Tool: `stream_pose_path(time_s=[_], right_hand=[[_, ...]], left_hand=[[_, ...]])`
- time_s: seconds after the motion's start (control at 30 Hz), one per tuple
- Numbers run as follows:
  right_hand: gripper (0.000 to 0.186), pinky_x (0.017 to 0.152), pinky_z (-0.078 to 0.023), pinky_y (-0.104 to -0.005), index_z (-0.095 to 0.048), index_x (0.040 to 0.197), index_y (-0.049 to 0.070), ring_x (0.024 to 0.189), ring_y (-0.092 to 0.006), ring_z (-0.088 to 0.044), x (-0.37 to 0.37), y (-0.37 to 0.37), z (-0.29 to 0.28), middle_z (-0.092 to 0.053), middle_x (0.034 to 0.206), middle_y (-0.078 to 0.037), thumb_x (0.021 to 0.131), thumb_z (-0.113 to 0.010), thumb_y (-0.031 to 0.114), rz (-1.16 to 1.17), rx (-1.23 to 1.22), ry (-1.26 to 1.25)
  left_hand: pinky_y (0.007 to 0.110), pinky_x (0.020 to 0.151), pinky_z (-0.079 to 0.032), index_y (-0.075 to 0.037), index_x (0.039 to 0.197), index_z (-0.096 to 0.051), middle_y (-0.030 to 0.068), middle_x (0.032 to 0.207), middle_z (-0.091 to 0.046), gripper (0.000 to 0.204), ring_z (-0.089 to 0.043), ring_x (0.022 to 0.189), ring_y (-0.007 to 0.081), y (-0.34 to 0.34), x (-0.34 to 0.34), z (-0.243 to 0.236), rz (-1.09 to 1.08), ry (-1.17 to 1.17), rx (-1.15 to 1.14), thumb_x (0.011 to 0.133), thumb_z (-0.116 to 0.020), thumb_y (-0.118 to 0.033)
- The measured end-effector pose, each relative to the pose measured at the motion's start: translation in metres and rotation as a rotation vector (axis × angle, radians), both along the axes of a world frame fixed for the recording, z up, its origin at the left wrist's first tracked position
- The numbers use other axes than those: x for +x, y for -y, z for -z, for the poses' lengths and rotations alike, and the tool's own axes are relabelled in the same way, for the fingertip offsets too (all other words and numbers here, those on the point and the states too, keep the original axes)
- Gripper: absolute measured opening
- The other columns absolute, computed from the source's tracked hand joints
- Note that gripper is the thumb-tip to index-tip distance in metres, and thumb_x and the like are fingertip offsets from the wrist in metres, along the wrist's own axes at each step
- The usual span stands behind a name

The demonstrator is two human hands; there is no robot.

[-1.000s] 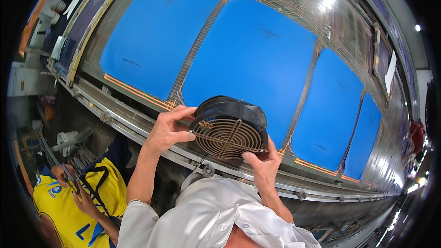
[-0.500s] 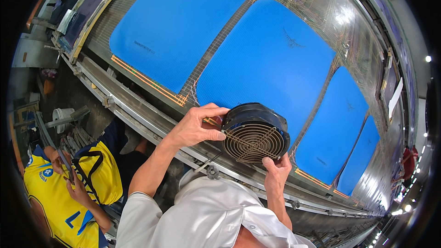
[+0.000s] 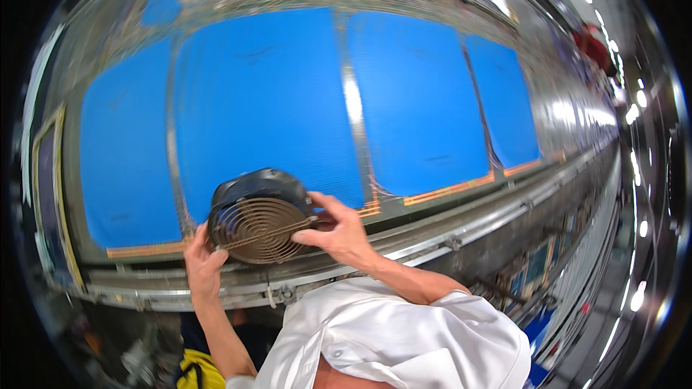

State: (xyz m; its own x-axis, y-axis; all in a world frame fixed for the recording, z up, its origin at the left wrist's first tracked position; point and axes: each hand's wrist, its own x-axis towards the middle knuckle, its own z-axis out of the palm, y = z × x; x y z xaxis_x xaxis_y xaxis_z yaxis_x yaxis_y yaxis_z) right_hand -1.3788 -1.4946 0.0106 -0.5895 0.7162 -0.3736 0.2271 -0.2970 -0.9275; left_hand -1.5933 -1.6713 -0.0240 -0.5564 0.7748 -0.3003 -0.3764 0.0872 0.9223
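A black round fan [image 3: 252, 187] with a metal ring guard is held at the table's near edge, over the lower part of a large blue panel [image 3: 259, 94]. My left hand [image 3: 207, 263] is closed on the fan's left side, thumb at the guard. My right hand [image 3: 335, 234] grips its right side, thumb against the guard's edge. More blue panels [image 3: 414, 101] lie side by side on the long table, with orange-edged strips along their lower borders. The picture is blurred by motion.
A metal rail [image 3: 432, 241] runs along the table's front. A framed screen [image 3: 50, 187] stands at the left. A person in yellow [image 3: 194, 364] is below at lower left, mostly out of view; a figure in red [image 3: 595, 50] is far right. Racks lie below right.
The view has turned, so the table now runs more level. The fan, still in both my hands, has shifted left in the picture. The co-worker in yellow is now mostly hidden.
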Motion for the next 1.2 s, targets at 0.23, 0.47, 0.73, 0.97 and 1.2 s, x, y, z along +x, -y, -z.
stream_pose_path(time_s=[0.23,0.47,0.73,0.97,1.2], right_hand=[[0.075,0.082,-0.053,-0.0269,-0.051,0.134,-0.006,0.096,-0.0161,-0.064,0.007,-0.001,0.011,-0.059,0.119,-0.011,0.072,-0.086,0.018,-0.028,0.026,-0.039],[0.075,0.078,-0.052,-0.0262,-0.053,0.133,-0.005,0.086,-0.0128,-0.06,0.008,0.001,0.013,-0.059,0.109,-0.008,0.071,-0.086,0.022,-0.001,0.064,-0.05],[0.077,0.078,-0.053,-0.0282,-0.052,0.134,-0.005,0.088,-0.0147,-0.059,0.008,-0.001,0.01,-0.057,0.106,-0.008,0.072,-0.086,0.026,-0.034,0.088,-0.035],[0.077,0.079,-0.053,-0.0282,-0.052,0.133,-0.005,0.09,-0.0153,-0.06,0.012,0.001,0.013,-0.059,0.113,-0.01,0.072,-0.086,0.026,-0.02,0.108,-0.027],[0.076,0.074,-0.049,-0.0294,-0.055,0.13,-0.006,0.081,-0.0164,-0.055,0.007,-0.003,0.009,-0.061,0.106,-0.01,0.069,-0.085,0.028,0.007,0.11,-0.064]], left_hand=[[0.034,0.1,-0.042,0.005,0.136,-0.051,0.0101,0.126,-0.06,0.067,-0.055,0.116,0.021,0.006,-0.007,0.01,0.105,0.043,0.04,0.079,-0.078,-0.019],[0.035,0.097,-0.045,0.004,0.135,-0.052,0.0089,0.123,-0.063,0.067,-0.059,0.11,0.0196,0.006,-0.015,0.001,0.151,0.0,-0.039,0.081,-0.08,-0.024],[0.037,0.097,-0.046,0.004,0.126,-0.056,0.0113,0.12,-0.064,0.059,-0.06,0.109,0.0227,0.003,-0.009,0.004,0.119,0.077,0.026,0.079,-0.082,-0.021],[0.036,0.099,-0.043,0.005,0.129,-0.054,0.0112,0.123,-0.063,0.058,-0.059,0.111,0.0216,0.002,-0.004,0.008,0.131,0.098,0.072,0.081,-0.078,-0.019],[0.035,0.102,-0.041,0.006,0.132,-0.051,0.0106,0.125,-0.059,0.058,-0.055,0.115,0.0197,0.0,-0.001,0.005,0.11,0.064,0.064,0.081,-0.073,-0.013]])
